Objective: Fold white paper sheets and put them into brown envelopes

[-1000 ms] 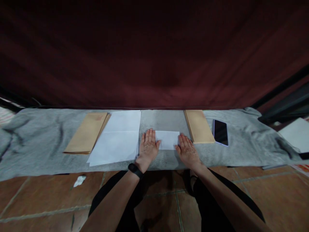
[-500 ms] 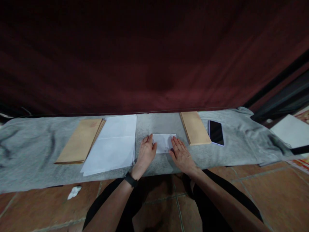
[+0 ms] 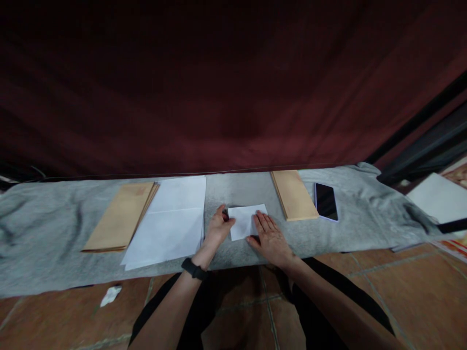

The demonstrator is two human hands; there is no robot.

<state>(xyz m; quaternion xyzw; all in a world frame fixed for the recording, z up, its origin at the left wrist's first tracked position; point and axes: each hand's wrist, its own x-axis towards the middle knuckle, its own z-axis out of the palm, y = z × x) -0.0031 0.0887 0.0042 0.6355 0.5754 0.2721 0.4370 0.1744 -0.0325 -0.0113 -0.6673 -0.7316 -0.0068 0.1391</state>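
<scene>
A small folded sheet of white paper (image 3: 241,221) lies on the grey cloth in front of me, turned slightly askew. My left hand (image 3: 218,228), with a dark band on its wrist, is at the paper's left edge. Its thumb overlaps that edge and its fingers are curled, partly hidden, so the edge appears pinched. My right hand (image 3: 270,238) rests flat over the paper's right end, fingers stretched out and covering part of it.
Larger white sheets (image 3: 175,228) lie to the left, beside a stack of brown envelopes (image 3: 118,216). On the right are more brown envelopes (image 3: 295,194) and a phone (image 3: 326,201). A dark red curtain (image 3: 233,97) hangs behind the grey cloth (image 3: 47,228). Crumpled white tissue (image 3: 110,295) is on the tiled floor.
The folded paper has turned a little and its left side has come nearer to me. My left fingers have curled at its edge; my right hand has shifted slightly toward me.
</scene>
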